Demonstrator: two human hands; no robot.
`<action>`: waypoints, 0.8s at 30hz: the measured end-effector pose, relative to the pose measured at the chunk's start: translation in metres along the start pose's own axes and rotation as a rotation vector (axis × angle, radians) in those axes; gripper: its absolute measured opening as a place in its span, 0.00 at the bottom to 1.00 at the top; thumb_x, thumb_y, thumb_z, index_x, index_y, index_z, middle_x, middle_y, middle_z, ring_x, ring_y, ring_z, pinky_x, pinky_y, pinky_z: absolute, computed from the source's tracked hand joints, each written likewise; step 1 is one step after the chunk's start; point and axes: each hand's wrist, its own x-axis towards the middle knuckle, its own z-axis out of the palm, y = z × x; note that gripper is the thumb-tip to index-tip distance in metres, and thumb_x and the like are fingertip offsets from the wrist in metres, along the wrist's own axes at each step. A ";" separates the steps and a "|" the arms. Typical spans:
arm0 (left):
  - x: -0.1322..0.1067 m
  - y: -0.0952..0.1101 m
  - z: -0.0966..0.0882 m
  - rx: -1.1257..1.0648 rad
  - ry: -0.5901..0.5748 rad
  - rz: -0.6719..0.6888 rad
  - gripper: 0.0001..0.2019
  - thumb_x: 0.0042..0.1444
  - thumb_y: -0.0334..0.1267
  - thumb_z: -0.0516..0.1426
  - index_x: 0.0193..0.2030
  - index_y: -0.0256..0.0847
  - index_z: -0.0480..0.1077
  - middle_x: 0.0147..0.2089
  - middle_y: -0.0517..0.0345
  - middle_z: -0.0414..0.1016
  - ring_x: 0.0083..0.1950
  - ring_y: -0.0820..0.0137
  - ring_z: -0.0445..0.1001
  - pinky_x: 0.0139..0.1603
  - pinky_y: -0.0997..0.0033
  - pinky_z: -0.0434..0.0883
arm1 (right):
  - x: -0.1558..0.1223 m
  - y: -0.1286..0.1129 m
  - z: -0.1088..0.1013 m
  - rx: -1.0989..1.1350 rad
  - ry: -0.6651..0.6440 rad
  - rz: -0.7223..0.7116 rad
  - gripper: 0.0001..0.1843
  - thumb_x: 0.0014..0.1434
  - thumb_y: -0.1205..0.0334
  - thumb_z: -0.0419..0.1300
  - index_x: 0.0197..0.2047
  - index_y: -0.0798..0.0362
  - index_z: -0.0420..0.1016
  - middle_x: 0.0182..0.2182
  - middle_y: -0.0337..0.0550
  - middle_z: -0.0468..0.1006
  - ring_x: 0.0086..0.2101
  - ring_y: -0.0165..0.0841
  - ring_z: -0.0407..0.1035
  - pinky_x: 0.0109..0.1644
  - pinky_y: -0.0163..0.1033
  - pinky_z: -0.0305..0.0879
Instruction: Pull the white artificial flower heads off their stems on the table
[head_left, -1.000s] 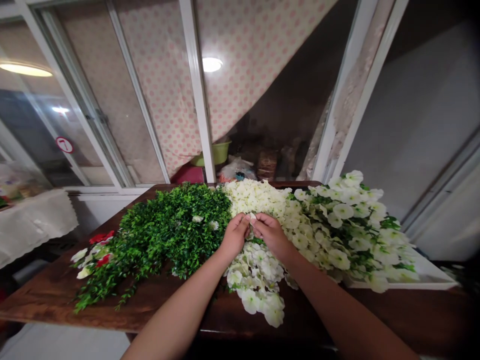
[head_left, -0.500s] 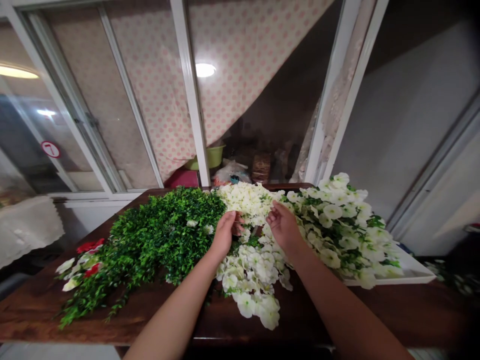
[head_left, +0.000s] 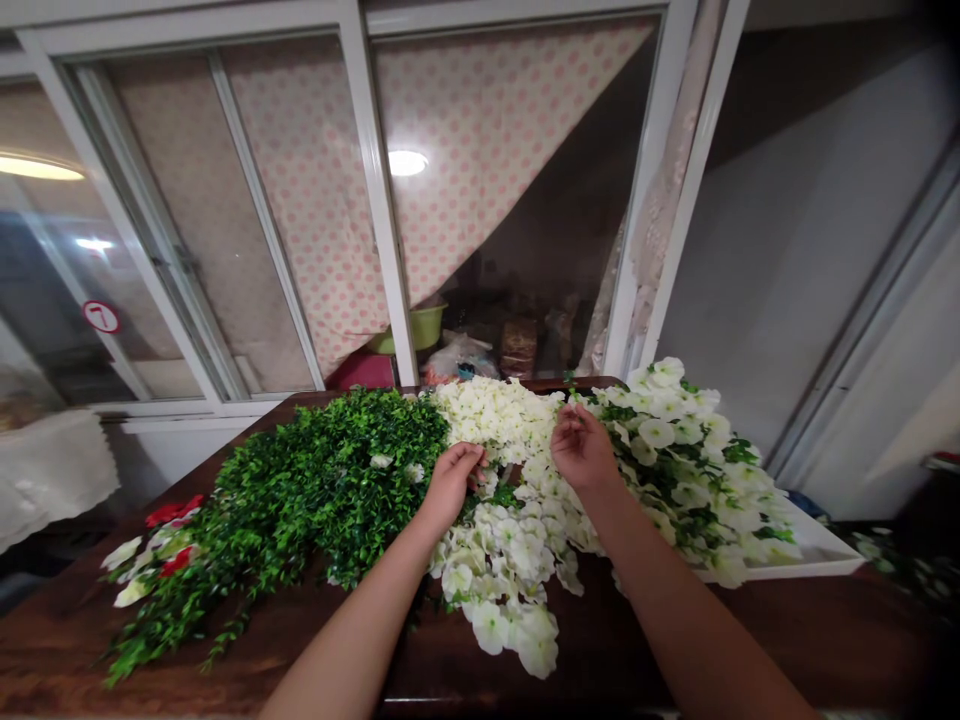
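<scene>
My left hand (head_left: 453, 484) is over the middle of the table, between the green foliage (head_left: 330, 480) and the white flowers (head_left: 510, 540). Its fingers are curled together near the petals; what they grip, if anything, is hidden. My right hand (head_left: 583, 450) is raised higher, in front of the right-hand white blooms, fingers bent and thumb drawn in. A small green sprig (head_left: 570, 382) shows just above its fingertips; I cannot tell whether they hold it. Behind both hands lies a cluster of small cream-white flowers (head_left: 495, 408).
A white tray (head_left: 817, 560) at the right carries large white flowers with green leaves (head_left: 697, 450). Red and white flowers (head_left: 176, 560) lie at the left end of the dark wooden table (head_left: 600, 650). Windows with a dotted curtain (head_left: 480, 130) stand behind.
My right hand has moved right, away from the left hand, with its fingers more curled. My left hand stays at about the same place by the foliage. The view has tilted slightly up.
</scene>
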 end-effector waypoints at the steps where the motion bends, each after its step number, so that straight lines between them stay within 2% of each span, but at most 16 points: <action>1: 0.000 0.000 0.000 0.010 -0.003 -0.003 0.15 0.51 0.50 0.59 0.31 0.38 0.70 0.31 0.57 0.72 0.26 0.73 0.69 0.23 0.76 0.62 | 0.000 0.000 0.000 0.003 -0.017 0.007 0.07 0.59 0.71 0.58 0.30 0.55 0.66 0.24 0.34 0.74 0.17 0.16 0.63 0.24 0.20 0.68; 8: -0.001 0.002 0.001 0.061 -0.022 0.001 0.14 0.50 0.48 0.59 0.29 0.38 0.70 0.30 0.58 0.72 0.26 0.73 0.69 0.24 0.75 0.62 | 0.004 -0.006 -0.005 -0.146 -0.201 -0.019 0.09 0.55 0.67 0.64 0.28 0.53 0.66 0.21 0.29 0.70 0.17 0.18 0.62 0.24 0.23 0.67; 11: -0.003 0.003 0.002 0.079 -0.019 -0.009 0.13 0.49 0.47 0.59 0.29 0.38 0.71 0.29 0.59 0.72 0.26 0.73 0.69 0.23 0.75 0.61 | 0.005 -0.010 -0.007 -0.118 -0.242 -0.021 0.07 0.55 0.65 0.64 0.31 0.53 0.69 0.20 0.29 0.69 0.17 0.19 0.61 0.23 0.23 0.65; 14: -0.004 0.003 0.004 0.096 -0.019 -0.022 0.12 0.48 0.46 0.60 0.29 0.38 0.71 0.28 0.59 0.72 0.26 0.72 0.69 0.24 0.75 0.61 | 0.004 -0.011 -0.007 -0.085 -0.283 -0.020 0.05 0.59 0.60 0.62 0.36 0.52 0.71 0.21 0.29 0.69 0.17 0.19 0.59 0.24 0.24 0.64; 18: -0.003 0.002 0.003 0.089 -0.008 -0.011 0.11 0.48 0.45 0.60 0.30 0.38 0.71 0.27 0.60 0.71 0.25 0.73 0.69 0.23 0.75 0.61 | -0.001 -0.009 -0.005 -0.125 -0.346 -0.031 0.13 0.63 0.51 0.54 0.40 0.51 0.72 0.25 0.33 0.71 0.18 0.22 0.58 0.24 0.29 0.64; 24: -0.002 0.002 0.002 0.091 0.022 -0.008 0.09 0.48 0.43 0.59 0.29 0.38 0.70 0.28 0.60 0.72 0.25 0.73 0.68 0.24 0.75 0.60 | -0.007 0.002 -0.006 -0.353 -0.348 -0.086 0.22 0.63 0.43 0.47 0.42 0.50 0.73 0.26 0.37 0.70 0.21 0.26 0.59 0.27 0.35 0.64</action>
